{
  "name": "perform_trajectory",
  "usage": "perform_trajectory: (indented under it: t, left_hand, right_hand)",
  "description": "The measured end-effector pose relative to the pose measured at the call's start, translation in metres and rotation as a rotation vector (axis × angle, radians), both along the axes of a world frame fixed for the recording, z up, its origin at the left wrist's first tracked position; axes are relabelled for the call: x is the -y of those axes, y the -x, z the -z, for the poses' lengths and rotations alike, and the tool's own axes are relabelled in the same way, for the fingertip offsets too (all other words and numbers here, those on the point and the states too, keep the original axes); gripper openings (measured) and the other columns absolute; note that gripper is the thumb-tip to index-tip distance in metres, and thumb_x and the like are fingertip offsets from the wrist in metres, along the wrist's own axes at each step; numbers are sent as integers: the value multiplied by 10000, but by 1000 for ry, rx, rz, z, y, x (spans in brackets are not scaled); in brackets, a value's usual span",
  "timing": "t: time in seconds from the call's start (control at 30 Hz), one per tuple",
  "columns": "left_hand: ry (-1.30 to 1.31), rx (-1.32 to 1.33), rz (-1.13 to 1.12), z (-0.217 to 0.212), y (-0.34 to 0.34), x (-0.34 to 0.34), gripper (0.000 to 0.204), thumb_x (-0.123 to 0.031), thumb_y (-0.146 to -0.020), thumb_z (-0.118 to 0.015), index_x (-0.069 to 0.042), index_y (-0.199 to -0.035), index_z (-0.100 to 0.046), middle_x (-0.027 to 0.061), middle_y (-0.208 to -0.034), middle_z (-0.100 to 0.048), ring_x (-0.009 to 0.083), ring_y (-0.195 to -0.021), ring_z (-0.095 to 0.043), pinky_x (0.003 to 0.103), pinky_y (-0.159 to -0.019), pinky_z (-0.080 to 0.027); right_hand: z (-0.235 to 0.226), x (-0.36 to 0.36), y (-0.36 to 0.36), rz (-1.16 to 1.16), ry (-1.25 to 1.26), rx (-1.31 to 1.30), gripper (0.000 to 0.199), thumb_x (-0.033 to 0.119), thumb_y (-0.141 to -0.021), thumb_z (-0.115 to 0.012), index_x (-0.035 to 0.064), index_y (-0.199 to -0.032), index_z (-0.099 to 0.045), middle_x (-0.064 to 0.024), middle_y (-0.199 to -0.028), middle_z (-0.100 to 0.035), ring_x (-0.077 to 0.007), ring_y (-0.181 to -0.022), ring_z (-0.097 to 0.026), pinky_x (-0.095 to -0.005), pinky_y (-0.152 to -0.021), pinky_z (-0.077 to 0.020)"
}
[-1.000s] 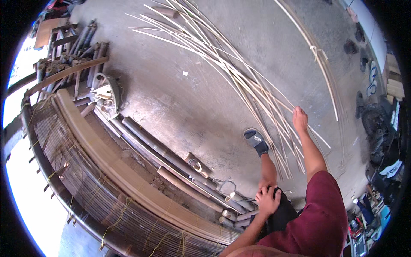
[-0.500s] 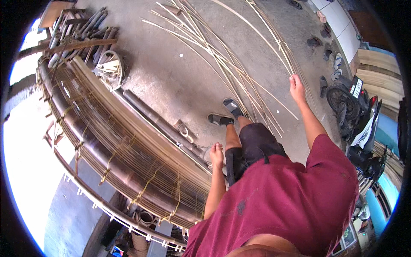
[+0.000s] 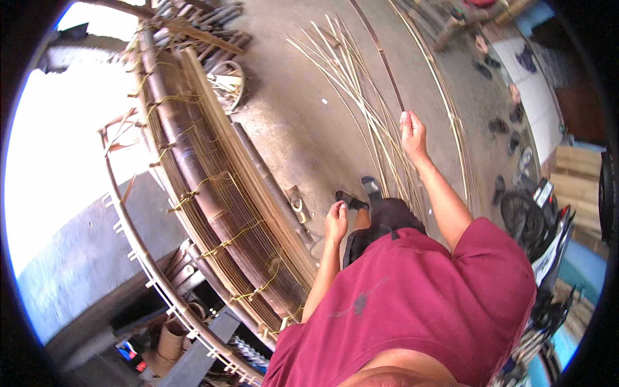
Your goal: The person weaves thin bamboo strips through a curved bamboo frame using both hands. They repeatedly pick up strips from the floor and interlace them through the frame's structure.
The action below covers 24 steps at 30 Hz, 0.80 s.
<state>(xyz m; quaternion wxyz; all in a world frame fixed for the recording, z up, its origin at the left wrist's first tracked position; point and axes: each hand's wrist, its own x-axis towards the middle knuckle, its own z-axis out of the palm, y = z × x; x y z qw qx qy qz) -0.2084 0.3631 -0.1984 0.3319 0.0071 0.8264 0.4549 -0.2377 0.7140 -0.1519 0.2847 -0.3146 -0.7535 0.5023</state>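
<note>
My right hand (image 3: 414,137) is closed around the near end of a long, thin bamboo strip (image 3: 379,48). The strip shows a dark brown face and stretches away past the top of the view. My left hand (image 3: 336,222) is held in front of my body with its fingers curled; whatever is in them, if anything, cannot be made out. On the floor beyond my feet lies a loose, crisscrossed pile of pale strips (image 3: 364,103). A second bundle of long strips (image 3: 445,97) runs along the floor to the right of my right hand.
A long rack of bamboo slats (image 3: 206,213), tied with yellow cord, stands close on my left. Cut poles (image 3: 193,32) and a round wheel-like frame (image 3: 227,84) are at its far end. A motorbike (image 3: 532,219) is parked at right, near scattered footwear (image 3: 498,126).
My right hand has moved left with the strip, whose dark side now shows. The view has turned, and the rack appears more upright. My left hand stays in front of me, still curled.
</note>
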Motion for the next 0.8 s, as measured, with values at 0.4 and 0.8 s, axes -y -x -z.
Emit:
perform_trajectory:
  t: [0.4, 0.8]
  left_hand:
    - [-197, -604, -359, -166, 105, 30, 444, -247, -1036, -422, -48, -1430, -379, 217, -1335, -543, 282, -1230, -536, 363, -1020, -411]
    - [531, -538, -1073, -327, -120, 213, 342, -291, -994, -530, 21, -960, -664, 142, -765, -683, 186, -699, -651, 336, -634, -496]
  right_hand:
    - [-237, 278, 238, -615, 446, -620, 257, 292, -1048, -425, 114, -1180, -554, 29, -764, -466, -63, -627, -438, -240, -564, -410]
    - [-235, 485, 123, -1253, 841, -270, 219, 236, -1031, -440, 62, -898, -447, -52, -748, -556, -134, -633, -585, -282, -600, -516]
